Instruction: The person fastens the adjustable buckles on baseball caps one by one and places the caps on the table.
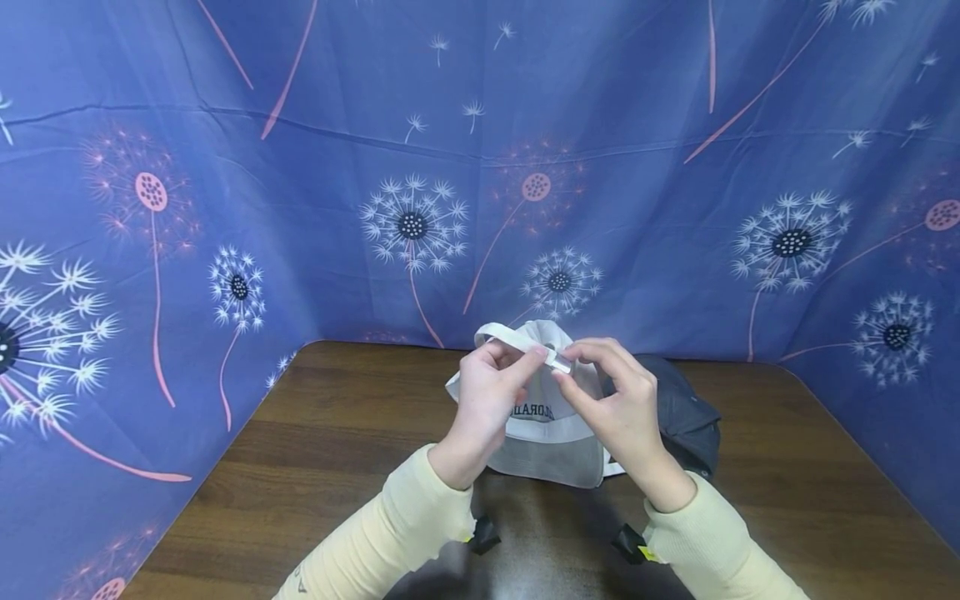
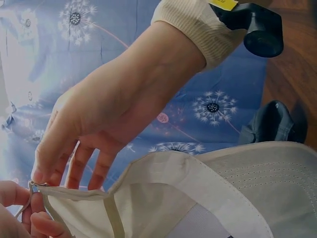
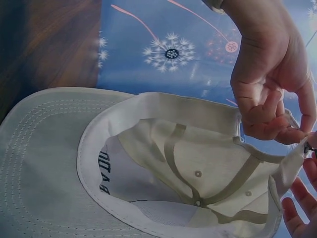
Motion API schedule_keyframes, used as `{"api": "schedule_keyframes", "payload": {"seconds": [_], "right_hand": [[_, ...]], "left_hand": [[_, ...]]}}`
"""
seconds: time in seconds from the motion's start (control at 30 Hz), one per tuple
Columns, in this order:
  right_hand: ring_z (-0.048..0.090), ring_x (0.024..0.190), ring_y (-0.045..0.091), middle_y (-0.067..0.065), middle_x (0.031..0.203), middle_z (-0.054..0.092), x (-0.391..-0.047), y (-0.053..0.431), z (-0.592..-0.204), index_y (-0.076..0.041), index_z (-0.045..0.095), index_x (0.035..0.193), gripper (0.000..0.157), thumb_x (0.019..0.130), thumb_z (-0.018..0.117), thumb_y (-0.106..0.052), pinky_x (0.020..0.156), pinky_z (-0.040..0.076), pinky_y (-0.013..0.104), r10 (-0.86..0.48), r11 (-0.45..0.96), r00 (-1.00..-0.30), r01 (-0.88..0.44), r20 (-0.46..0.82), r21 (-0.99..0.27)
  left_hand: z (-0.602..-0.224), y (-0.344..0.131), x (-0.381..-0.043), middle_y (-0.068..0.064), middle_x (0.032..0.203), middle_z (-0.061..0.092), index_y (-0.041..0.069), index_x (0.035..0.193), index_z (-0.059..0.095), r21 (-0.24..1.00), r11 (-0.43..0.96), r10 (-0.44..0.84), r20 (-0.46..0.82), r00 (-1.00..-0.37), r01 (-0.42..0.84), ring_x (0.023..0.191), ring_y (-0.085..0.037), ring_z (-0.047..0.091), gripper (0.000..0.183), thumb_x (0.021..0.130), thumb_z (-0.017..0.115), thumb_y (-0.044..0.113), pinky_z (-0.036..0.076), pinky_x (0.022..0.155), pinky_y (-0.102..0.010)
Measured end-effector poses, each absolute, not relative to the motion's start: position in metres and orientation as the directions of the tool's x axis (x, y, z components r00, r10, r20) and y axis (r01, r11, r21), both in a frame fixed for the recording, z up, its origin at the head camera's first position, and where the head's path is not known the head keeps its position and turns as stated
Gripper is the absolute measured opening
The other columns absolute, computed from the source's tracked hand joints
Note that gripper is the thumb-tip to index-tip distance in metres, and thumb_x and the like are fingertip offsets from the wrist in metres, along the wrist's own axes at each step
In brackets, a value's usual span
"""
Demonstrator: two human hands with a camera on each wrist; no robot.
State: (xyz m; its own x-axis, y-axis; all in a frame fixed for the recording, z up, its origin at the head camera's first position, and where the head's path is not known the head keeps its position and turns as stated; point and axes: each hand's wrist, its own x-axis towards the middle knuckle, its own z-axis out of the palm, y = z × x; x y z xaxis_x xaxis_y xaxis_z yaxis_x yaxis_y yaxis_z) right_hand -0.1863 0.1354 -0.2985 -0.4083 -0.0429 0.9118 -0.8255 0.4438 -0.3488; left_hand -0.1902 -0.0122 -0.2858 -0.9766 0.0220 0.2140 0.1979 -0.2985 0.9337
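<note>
A pale cap with dark lettering is held up above the wooden table, its grey brim pointing down toward me. Its white back strap arches over the top to a small metal buckle. My left hand pinches the strap between thumb and fingers. From the other side my right hand pinches the strap end by the buckle. In the right wrist view the cap's inside seams show. Fingers partly hide the buckle in both wrist views.
A dark cap lies behind the pale one to the right. Black camera mounts sit at both cuffs. The brown table meets a blue dandelion-print cloth at the back and sides.
</note>
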Motion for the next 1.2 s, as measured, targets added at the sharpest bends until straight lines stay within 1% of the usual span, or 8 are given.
{"api": "schedule_keyframes", "payload": {"seconds": [0.13,0.47,0.67,0.8,0.9,1.1,1.2], "right_hand": [[0.059,0.087,0.011,0.009,0.090,0.067,-0.192,0.139,-0.304,-0.003,0.069,0.091,0.030,0.064,0.079,0.006,0.083,0.045,0.016,-0.047,0.448,-0.414,-0.822,0.909,-0.351],[0.060,0.085,0.011,0.003,0.092,0.067,-0.191,0.141,-0.303,-0.008,0.069,0.093,0.027,0.068,0.077,0.000,0.077,0.047,0.023,-0.072,0.456,-0.434,-0.815,0.898,-0.357],[0.058,0.081,0.013,0.000,0.091,0.066,-0.187,0.143,-0.299,-0.009,0.068,0.091,0.026,0.068,0.076,0.000,0.071,0.046,0.022,-0.092,0.463,-0.462,-0.804,0.882,-0.373],[0.057,0.077,0.014,0.002,0.088,0.065,-0.185,0.143,-0.297,-0.008,0.067,0.090,0.027,0.067,0.077,0.002,0.068,0.045,0.021,-0.092,0.447,-0.473,-0.806,0.876,-0.388],[0.056,0.076,0.015,0.002,0.089,0.064,-0.183,0.143,-0.296,-0.007,0.067,0.090,0.026,0.068,0.076,0.003,0.065,0.045,0.021,-0.089,0.415,-0.502,-0.804,0.860,-0.426],[0.054,0.074,0.013,0.004,0.090,0.061,-0.179,0.144,-0.294,-0.004,0.065,0.093,0.023,0.074,0.073,0.006,0.057,0.042,0.023,-0.086,0.295,-0.596,-0.781,0.799,-0.551],[0.055,0.074,0.013,0.003,0.090,0.060,-0.177,0.143,-0.293,-0.004,0.064,0.094,0.023,0.075,0.072,0.006,0.058,0.043,0.023,-0.083,0.269,-0.638,-0.754,0.766,-0.599]], "left_hand": [[-0.287,-0.012,-0.191,0.005,0.069,0.061,-0.004,0.097,0.067,0.930,-0.297,0.028,0.233,-0.972,0.215,0.048,-0.006,0.038,0.020,0.083,0.070,0.010,0.034,0.044,-0.019],[-0.286,-0.013,-0.187,0.005,0.062,0.054,-0.004,0.091,0.065,0.928,-0.297,0.028,0.245,-0.969,0.225,0.044,-0.007,0.035,0.018,0.082,0.071,0.010,0.032,0.044,-0.020],[-0.287,-0.012,-0.185,0.005,0.059,0.051,-0.003,0.089,0.064,0.924,-0.278,0.035,0.284,-0.958,0.263,0.044,-0.008,0.035,0.016,0.081,0.071,0.009,0.030,0.043,-0.021],[-0.288,-0.012,-0.184,0.005,0.058,0.049,-0.003,0.089,0.065,0.919,-0.265,0.033,0.311,-0.950,0.291,0.044,-0.008,0.036,0.015,0.081,0.071,0.008,0.030,0.043,-0.021],[-0.286,-0.011,-0.183,0.005,0.057,0.048,-0.004,0.090,0.065,0.914,-0.274,0.030,0.321,-0.947,0.301,0.044,-0.008,0.035,0.017,0.081,0.072,0.008,0.030,0.042,-0.021],[-0.283,-0.010,-0.180,0.005,0.056,0.047,-0.006,0.089,0.064,0.903,-0.299,0.014,0.328,-0.945,0.309,0.042,-0.008,0.034,0.016,0.081,0.071,0.006,0.029,0.041,-0.021],[-0.282,-0.009,-0.179,0.005,0.056,0.048,-0.007,0.088,0.064,0.899,-0.309,0.010,0.329,-0.944,0.309,0.042,-0.008,0.034,0.016,0.080,0.071,0.005,0.029,0.041,-0.021]]}}
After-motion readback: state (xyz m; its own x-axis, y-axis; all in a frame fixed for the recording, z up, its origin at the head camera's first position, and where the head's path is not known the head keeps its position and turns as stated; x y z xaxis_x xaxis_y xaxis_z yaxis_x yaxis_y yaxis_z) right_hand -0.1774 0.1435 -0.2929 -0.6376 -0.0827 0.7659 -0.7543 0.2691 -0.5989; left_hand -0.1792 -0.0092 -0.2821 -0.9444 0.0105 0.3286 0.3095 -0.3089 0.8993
